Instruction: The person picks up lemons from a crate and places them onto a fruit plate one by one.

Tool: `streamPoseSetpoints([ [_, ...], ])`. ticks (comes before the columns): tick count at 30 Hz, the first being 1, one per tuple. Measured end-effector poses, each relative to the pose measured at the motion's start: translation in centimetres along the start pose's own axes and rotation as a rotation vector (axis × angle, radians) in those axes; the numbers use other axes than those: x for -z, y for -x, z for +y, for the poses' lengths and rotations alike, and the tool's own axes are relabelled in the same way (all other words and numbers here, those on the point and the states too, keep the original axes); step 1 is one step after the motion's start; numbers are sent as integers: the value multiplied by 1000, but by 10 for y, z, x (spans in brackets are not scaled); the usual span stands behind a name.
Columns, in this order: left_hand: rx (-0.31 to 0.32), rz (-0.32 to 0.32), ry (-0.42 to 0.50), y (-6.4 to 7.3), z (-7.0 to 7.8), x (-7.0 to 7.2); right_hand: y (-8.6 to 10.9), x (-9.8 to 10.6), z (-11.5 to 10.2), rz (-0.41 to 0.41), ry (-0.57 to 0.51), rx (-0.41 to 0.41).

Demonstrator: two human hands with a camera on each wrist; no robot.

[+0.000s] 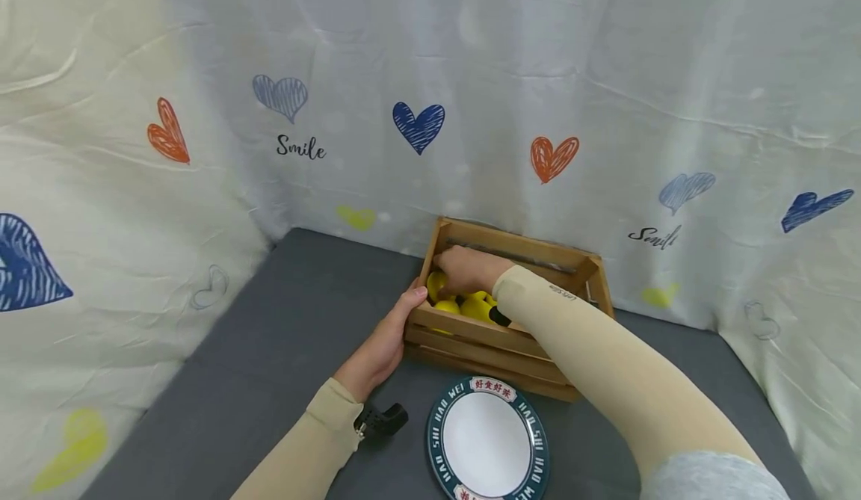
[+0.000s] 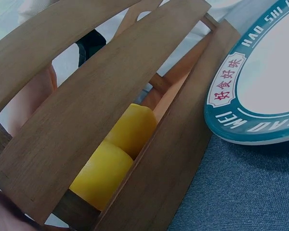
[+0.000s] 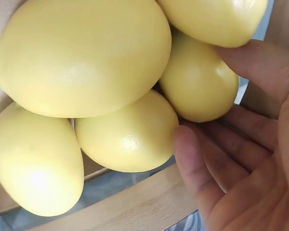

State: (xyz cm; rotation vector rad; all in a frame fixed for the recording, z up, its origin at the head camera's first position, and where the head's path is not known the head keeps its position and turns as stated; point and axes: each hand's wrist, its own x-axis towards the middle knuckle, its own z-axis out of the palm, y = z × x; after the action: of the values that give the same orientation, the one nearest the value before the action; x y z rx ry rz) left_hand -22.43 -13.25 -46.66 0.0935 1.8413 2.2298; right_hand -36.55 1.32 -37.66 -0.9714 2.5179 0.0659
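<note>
Smooth, oval yellow fruits (image 3: 82, 57) clustered inside upright, slatted wooden crate (image 1: 484, 356).

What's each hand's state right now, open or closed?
Left hand: holding the crate by its left end.
Right hand: curled around a lemon.

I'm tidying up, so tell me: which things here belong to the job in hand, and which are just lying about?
In the job:
Fruit, touched by the right hand
Crate, held by the left hand

Seemingly just there:
Plate, untouched, though it may be wanted
Curtain, a backdrop
</note>
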Motion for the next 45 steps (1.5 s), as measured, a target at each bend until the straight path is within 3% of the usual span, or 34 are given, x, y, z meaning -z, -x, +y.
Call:
streamPoseSetpoints([
  [10,26,19,-36,-5,3,-8,5,-1,5,-37,-11,9],
  [24,63,26,-58,-6,1,-10,20,-5,13,7,76,75],
  [30,68,0,-57,-5,-1,-12,28,-3,14,4,86,51],
  [34,58,-7,-58,-4,1,-13,42,6,16,39,15,34],
  [39,36,-1,-61,-5,3,-9,69,23,16,138,-56,42],
  [45,29,20,-62,-4,3,0,102,38,14,202,-70,19],
])
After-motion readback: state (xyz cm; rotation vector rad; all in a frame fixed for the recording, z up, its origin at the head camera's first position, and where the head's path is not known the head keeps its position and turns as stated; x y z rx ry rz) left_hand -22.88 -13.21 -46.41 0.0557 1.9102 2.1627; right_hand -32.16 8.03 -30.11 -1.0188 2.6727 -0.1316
